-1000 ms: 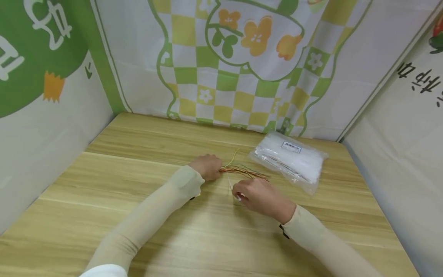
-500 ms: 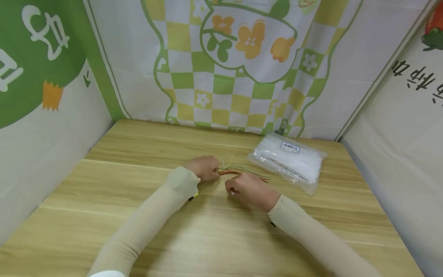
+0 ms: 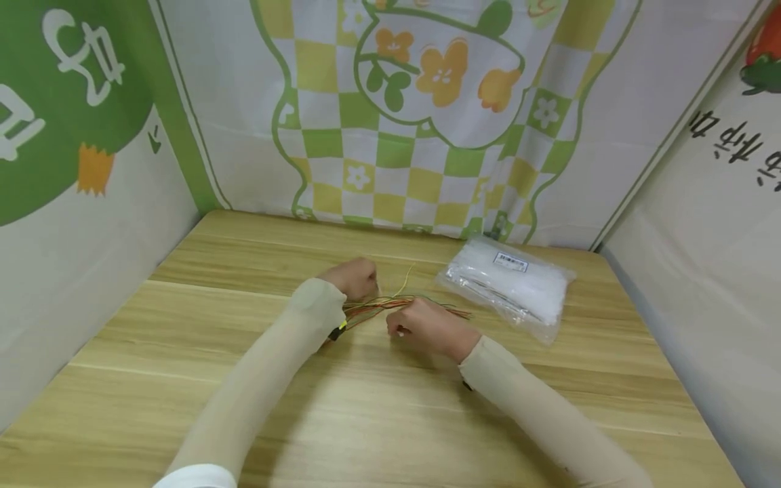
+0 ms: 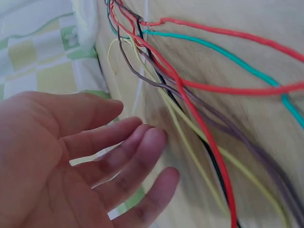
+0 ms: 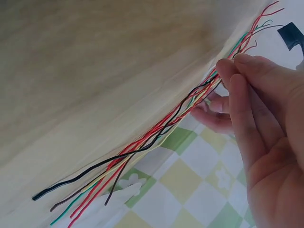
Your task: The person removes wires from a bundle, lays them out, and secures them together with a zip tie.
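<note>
A loose bundle of thin red, black, green, yellow and brown wires [image 3: 390, 303] lies on the wooden table. My left hand [image 3: 352, 278] is just beyond the bundle. In the left wrist view its fingers [image 4: 154, 142] are relaxed and loosely bent, beside a thin translucent white strip [image 4: 138, 92], which looks like a cable tie, passing beneath the wires. Whether they touch the strip I cannot tell. On the near side of the wires, my right hand [image 3: 430, 329] pinches the cable tie, mostly hidden by the fingers. In its wrist view, thumb and forefinger [image 5: 240, 71] meet beside the bundle.
A clear plastic bag [image 3: 509, 281] filled with white cable ties lies at the back right of the table [image 3: 390, 407]. Printed cloth walls [image 3: 390, 149] enclose the table at the back and both sides.
My left hand has let go of the wires and shifted slightly away and left, uncovering more of the bundle. My right hand has moved left, bringing the cable tie to the bundle.
</note>
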Available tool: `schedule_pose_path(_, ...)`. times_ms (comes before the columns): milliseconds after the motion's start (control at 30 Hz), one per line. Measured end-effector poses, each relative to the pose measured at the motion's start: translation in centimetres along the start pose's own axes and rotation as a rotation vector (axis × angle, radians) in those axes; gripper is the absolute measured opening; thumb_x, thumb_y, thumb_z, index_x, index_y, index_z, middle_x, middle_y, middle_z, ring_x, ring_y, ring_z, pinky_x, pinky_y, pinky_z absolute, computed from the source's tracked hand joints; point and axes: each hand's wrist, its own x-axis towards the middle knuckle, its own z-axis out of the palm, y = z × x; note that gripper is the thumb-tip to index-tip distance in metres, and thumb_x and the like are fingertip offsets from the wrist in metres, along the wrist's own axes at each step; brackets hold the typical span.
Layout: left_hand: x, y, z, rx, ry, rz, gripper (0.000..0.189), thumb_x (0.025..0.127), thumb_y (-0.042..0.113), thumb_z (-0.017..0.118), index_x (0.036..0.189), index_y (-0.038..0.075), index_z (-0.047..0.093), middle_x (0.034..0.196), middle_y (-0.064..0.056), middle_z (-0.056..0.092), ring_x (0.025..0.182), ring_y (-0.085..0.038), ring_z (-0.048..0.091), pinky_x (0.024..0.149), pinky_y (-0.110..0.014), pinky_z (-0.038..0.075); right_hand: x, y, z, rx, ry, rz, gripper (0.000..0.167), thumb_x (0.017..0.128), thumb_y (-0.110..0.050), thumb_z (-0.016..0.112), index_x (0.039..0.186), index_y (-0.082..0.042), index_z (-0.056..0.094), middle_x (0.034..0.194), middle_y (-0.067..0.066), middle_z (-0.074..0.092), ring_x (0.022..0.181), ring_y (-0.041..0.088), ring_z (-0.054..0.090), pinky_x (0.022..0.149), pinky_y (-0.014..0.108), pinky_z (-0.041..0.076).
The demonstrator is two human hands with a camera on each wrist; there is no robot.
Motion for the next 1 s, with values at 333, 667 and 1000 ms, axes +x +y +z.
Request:
schedule_pose_path(333,0.5,-1.2,1.0,-0.222,0.128,-0.081,0.027,0.106,0.014,0.058,0.128,-0.002,0.056,0.13,-0.021,0.065,0.118,-0.033,0.064,0.103,-0.045,0.053,0.5,0.2,0.6,0.012,0.025,-0.038,0.024,0.086,0.011,0.073,0.083,-0.013,0.074,0.077,-0.006,0.07,0.067,0.0,0.052,0.065,0.017,0.046)
schedule_pose_path(667,1.5,-1.2,2.0,-0.388,0.307,-0.056,0.012,0.093,0.001,0.073,0.103,0.0,0.068,0.101,-0.016,0.075,0.087,-0.02,0.071,0.074,-0.025,0.055,0.0,-0.3,-0.1,0.026,-0.008,-0.026,0.012,0.092,0.0,0.077,0.09,-0.012,0.079,0.087,-0.005,0.078,0.077,0.004,0.069,0.073,0.021,0.056)
schedule_pose_path(1000,1.3,-1.2,2.3,-0.353,0.391,-0.042,0.008,0.091,0.005,0.076,0.096,0.002,0.072,0.096,-0.013,0.076,0.088,-0.021,0.069,0.08,-0.029,0.054,-0.4,0.6,-1.0,0.321,-0.001,0.009,0.012,0.1,-0.004,0.069,0.106,-0.001,0.079,0.105,0.009,0.08,0.101,0.02,0.076,0.09,0.03,0.061)
